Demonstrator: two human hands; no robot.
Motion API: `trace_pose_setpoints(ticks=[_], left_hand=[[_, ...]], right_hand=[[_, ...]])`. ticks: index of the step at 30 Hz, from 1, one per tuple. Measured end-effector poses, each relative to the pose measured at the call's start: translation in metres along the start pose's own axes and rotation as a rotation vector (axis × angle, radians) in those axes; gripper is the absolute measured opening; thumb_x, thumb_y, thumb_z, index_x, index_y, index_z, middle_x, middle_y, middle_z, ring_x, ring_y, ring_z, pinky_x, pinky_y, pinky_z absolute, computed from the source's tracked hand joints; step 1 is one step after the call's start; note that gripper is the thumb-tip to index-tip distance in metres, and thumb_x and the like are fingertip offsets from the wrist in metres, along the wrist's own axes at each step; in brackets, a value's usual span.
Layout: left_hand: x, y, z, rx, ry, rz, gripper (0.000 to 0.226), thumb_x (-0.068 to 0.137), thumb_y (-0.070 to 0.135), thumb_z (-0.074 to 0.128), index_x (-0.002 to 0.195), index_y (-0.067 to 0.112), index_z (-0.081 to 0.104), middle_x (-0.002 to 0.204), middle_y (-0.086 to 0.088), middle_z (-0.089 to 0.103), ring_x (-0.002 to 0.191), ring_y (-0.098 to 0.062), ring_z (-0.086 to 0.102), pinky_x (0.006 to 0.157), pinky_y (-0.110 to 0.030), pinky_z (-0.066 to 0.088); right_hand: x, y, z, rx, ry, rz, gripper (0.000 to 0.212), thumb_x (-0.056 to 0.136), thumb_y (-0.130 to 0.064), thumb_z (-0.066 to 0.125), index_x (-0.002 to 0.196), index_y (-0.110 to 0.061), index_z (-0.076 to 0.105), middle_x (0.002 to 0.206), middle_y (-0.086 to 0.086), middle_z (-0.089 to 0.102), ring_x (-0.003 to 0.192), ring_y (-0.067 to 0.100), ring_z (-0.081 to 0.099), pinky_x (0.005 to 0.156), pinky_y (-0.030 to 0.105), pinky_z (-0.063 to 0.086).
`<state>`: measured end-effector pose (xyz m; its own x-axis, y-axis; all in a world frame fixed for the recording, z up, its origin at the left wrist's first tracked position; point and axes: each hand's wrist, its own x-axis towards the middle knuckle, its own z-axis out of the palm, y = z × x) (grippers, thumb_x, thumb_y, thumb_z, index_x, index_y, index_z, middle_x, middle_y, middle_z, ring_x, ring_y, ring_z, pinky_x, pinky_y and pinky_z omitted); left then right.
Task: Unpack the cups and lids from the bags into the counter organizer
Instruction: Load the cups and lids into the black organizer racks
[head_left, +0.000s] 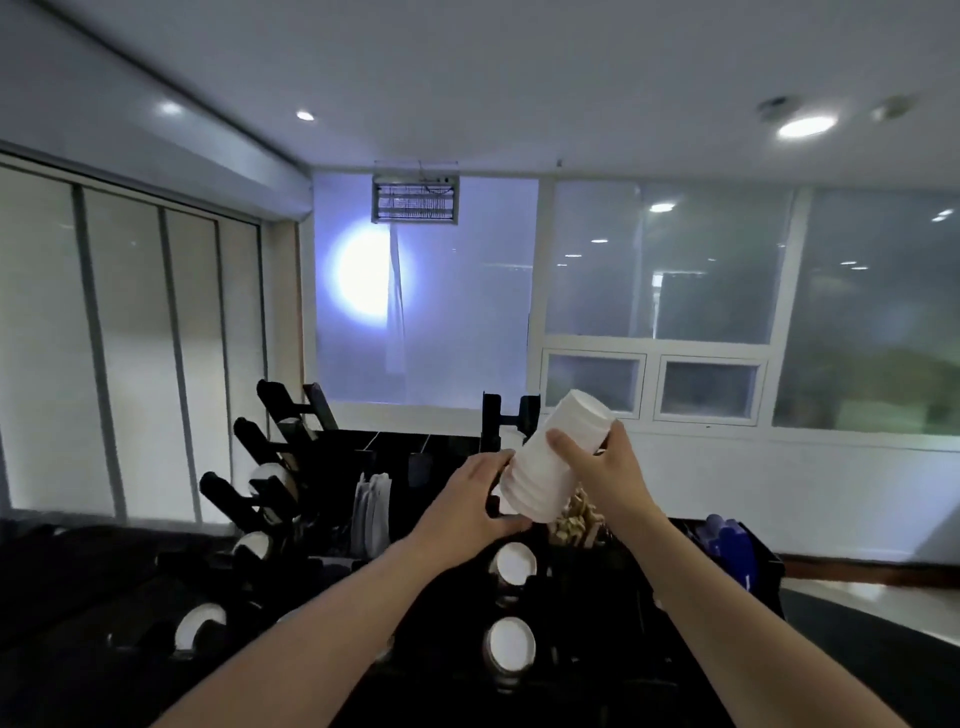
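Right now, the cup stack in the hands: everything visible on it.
The cup stack is white, nested paper-looking cups with ridged rims showing along its lower half. It is held in the air, tilted, closed bottoms up and right, open end down-left. The right hand grips its upper side; the left hand holds the lower end. It hangs over the black organizer, above the stirrers.

- Stack of white cups (553, 457): nested, tilted, base end up and to the right, held above the organizer.
- Black counter organizer (332, 467): white cup ends (514, 564) visible in its round front openings.
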<state>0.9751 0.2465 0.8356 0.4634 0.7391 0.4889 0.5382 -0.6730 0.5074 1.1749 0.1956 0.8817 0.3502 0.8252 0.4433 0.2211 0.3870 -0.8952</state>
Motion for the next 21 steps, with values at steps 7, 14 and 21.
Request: trace_pose_setpoints(ticks=[7,14,21], left_hand=[[0.064,-0.060,-0.026,0.245,0.125,0.008,0.025,0.099,0.031,0.055,0.122,0.031,0.065,0.105,0.000,0.069,0.099,-0.020,0.064,0.084,-0.032,0.051],[0.108,-0.088,-0.003,0.429,0.049,0.162,0.057,0.092,0.015,0.044,0.148,0.023,0.044,0.151,0.001,0.047,0.136,-0.018,0.044,0.108,-0.036,0.042],[0.111,-0.100,0.018,0.410,0.101,0.180,0.067,0.089,0.009,0.041,0.155,0.023,0.037,0.161,0.009,0.034,0.149,-0.009,0.027,0.117,-0.027,0.028]], right_hand=[[0.060,-0.006,0.023,0.045,0.191,-0.066,0.062,0.075,-0.046,0.082,0.122,-0.033,0.044,0.110,-0.008,0.061,0.098,0.010,0.062,0.070,0.026,0.050],[0.118,0.005,0.040,-0.089,0.187,-0.108,0.062,0.078,-0.040,0.082,0.123,-0.038,0.039,0.113,-0.016,0.057,0.102,0.006,0.060,0.076,0.024,0.048],[0.145,0.043,0.059,-0.523,0.031,-0.111,0.074,0.073,-0.048,0.077,0.132,-0.033,0.036,0.109,-0.012,0.057,0.096,0.016,0.058,0.063,0.025,0.045]])
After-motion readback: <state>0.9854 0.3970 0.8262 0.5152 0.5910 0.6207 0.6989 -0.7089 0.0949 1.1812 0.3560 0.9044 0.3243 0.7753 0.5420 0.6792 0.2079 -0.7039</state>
